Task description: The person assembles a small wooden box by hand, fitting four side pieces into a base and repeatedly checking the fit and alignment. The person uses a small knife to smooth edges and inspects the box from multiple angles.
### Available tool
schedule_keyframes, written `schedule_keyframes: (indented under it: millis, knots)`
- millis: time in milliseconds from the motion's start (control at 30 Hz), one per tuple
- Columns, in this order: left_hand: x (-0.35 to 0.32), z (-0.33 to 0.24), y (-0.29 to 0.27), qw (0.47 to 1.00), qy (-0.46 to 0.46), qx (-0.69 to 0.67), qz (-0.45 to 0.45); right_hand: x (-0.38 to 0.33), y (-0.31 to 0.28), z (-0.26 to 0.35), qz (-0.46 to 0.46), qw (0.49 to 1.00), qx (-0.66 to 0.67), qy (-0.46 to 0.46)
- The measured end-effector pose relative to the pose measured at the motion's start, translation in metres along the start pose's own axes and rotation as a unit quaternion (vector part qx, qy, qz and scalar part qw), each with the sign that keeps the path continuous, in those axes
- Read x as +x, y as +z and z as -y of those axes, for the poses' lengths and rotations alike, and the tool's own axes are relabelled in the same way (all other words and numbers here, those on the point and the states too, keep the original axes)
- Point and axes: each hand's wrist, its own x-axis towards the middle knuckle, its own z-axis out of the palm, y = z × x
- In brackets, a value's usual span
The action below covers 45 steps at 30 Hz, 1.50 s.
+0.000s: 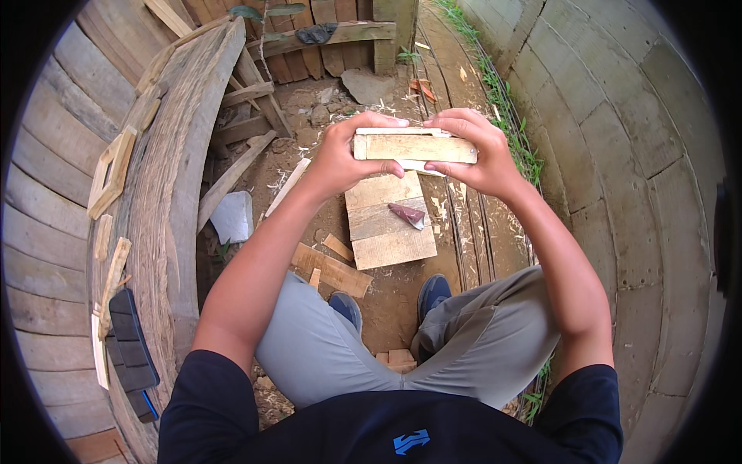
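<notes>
Overhead, left hand (pixel 345 158) and right hand (pixel 473 151) grip pale wood block (pixel 415 147).

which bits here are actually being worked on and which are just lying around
In hand:
- flat wood block, gripped at its ends by the left hand and right hand

Lying about:
- square board on the ground, with a dark pointed piece on it
- wood offcuts
- grey stone
- small wooden frame on the left planks
- black ridged object

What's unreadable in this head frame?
- Head view: underside of the wooden block, facing away; its ends covered by the left hand and right hand.
- Part of the board on the ground, behind the hands.
- Dark object at lower left, too distorted to identify.
</notes>
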Motion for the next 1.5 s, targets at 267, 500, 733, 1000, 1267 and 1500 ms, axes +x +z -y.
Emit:
schedule_keyframes:
  millis: [267, 500, 733, 1000, 1267, 1500]
  knots:
    - [-0.001, -0.008, 0.004, 1.000, 0.014, 0.016, -0.012, -0.001, -0.007, -0.001, 0.035, 0.999, 0.022, 0.031]
    - [0.000, -0.001, 0.006, 0.997, 0.057, 0.049, -0.024, 0.005, -0.014, 0.011, 0.043, 0.999, -0.001, 0.016]
    - [0.000, -0.012, 0.004, 0.999, 0.021, 0.039, -0.024, 0.006, -0.009, 0.018, 0.012, 1.000, -0.016, -0.005]
    - [-0.001, -0.015, 0.002, 0.998, 0.045, 0.043, -0.003, 0.005, -0.008, 0.022, 0.023, 0.999, -0.041, -0.020]
    - [-0.002, -0.012, -0.006, 0.999, 0.012, 0.022, 0.037, 0.003, -0.010, 0.026, 0.042, 0.997, -0.049, -0.040]
    - [0.002, -0.022, 0.011, 0.999, -0.037, -0.026, -0.004, 0.007, -0.025, 0.022, 0.076, 0.996, -0.038, 0.016]
